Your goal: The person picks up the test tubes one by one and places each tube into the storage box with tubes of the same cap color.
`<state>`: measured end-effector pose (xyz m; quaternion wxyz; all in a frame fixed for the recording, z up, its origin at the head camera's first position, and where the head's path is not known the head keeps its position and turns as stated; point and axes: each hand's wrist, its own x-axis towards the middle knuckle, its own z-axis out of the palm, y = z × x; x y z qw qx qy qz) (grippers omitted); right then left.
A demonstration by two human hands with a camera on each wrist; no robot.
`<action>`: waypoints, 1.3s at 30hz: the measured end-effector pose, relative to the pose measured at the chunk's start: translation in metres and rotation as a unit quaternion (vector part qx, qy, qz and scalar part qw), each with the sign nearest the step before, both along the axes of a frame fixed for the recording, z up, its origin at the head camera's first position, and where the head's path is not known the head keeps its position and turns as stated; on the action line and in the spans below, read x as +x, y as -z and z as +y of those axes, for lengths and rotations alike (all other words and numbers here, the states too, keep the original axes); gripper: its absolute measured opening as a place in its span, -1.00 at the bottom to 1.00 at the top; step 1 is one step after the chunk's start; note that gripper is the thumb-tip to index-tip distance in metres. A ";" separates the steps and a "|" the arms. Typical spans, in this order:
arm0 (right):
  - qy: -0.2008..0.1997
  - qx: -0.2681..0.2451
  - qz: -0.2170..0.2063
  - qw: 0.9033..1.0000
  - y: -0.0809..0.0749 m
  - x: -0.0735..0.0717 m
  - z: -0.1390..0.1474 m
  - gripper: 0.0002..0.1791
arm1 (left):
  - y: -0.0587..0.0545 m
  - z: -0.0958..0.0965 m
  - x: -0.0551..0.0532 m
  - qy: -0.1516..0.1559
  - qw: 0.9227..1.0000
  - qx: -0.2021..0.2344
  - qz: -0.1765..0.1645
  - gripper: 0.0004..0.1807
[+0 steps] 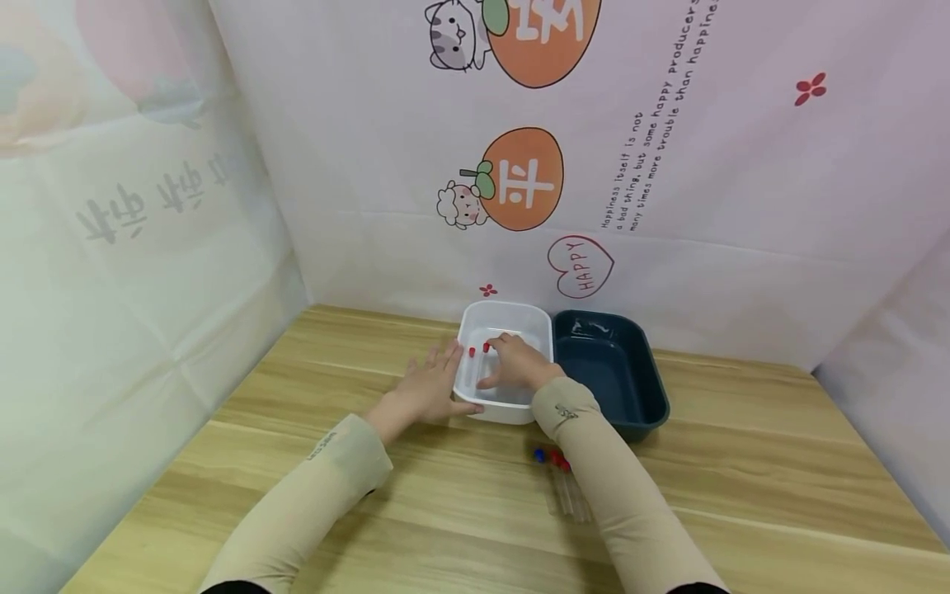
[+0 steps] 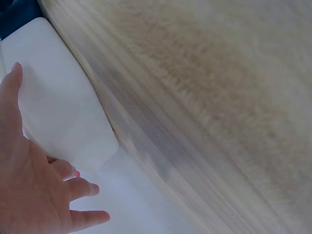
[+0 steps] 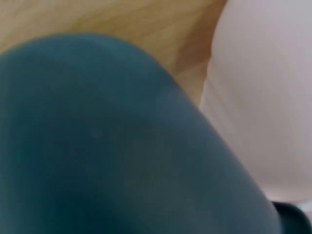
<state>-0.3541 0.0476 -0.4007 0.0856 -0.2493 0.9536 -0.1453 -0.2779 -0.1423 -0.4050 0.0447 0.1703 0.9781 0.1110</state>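
A white plastic basin [image 1: 505, 412] stands near the back of the table. My left hand [image 1: 426, 392] rests against its left side, fingers spread along the wall and thumb at the front corner. In the left wrist view the left hand [image 2: 39, 190] has its fingers extended beside the white basin [image 2: 63, 92]. Reaching into the basin from the right, my right hand [image 1: 517, 363] has thumb and fingers apart, fingertips right at a red cap [image 1: 486, 347]. Another red cap [image 1: 472, 352] lies left of it, with faint clear tubes below.
A dark teal basin [image 1: 612, 363] stands right beside the white one, under the right forearm. Several clear tubes [image 1: 570, 495] with red caps and a blue cap [image 1: 539, 454] lie on the table in front, partly behind the right sleeve. A printed cloth [image 1: 386, 247] hangs behind.
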 end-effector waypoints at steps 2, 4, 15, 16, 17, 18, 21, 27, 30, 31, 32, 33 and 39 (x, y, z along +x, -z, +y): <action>0.003 0.005 -0.001 1.000 0.003 -0.002 0.000 -0.07 | 0.000 0.000 -0.001 0.001 1.000 -0.003 0.002 0.26; 0.007 0.011 -0.006 1.000 0.006 -0.003 0.000 -0.08 | 0.001 0.001 -0.001 0.002 1.000 -0.006 0.004 0.26; 0.016 0.019 -0.020 1.000 0.016 -0.012 0.001 -0.10 | 0.000 0.002 -0.001 0.001 1.000 -0.005 0.002 0.26; 0.016 0.019 -0.021 0.999 0.017 -0.013 0.001 -0.09 | 0.000 0.002 -0.001 0.002 1.000 -0.006 0.001 0.26; 0.016 0.021 -0.022 0.999 0.017 -0.013 0.000 -0.08 | 0.000 0.002 -0.002 0.002 1.000 -0.008 0.001 0.26; 0.016 0.022 -0.025 0.999 0.018 -0.014 0.000 -0.08 | 0.000 0.002 -0.002 0.002 1.000 -0.010 0.001 0.26; 0.014 0.018 -0.028 0.999 0.017 -0.015 -0.002 -0.07 | 0.002 0.001 -0.003 0.001 1.000 -0.013 0.002 0.26; 0.009 0.018 -0.026 0.999 0.015 -0.016 -0.007 -0.09 | 0.003 -0.001 -0.004 0.000 1.000 -0.014 0.002 0.27; 0.007 0.026 -0.027 0.999 0.016 -0.016 -0.008 -0.08 | 0.003 0.000 -0.004 0.000 1.000 -0.016 0.003 0.27; 0.006 0.027 -0.026 0.999 0.016 -0.017 -0.008 -0.08 | 0.003 0.000 -0.004 0.000 1.000 -0.016 0.003 0.27; 0.005 0.029 -0.027 0.999 0.016 -0.017 -0.008 -0.07 | 0.003 0.000 -0.004 0.001 1.000 -0.017 0.003 0.27; 0.004 0.029 -0.026 0.999 0.016 -0.017 -0.008 -0.07 | 0.002 0.000 -0.004 0.001 1.000 -0.018 0.003 0.27; 0.003 0.028 -0.031 0.999 0.016 -0.016 -0.009 -0.09 | 0.001 0.000 -0.004 0.002 1.000 -0.020 0.001 0.27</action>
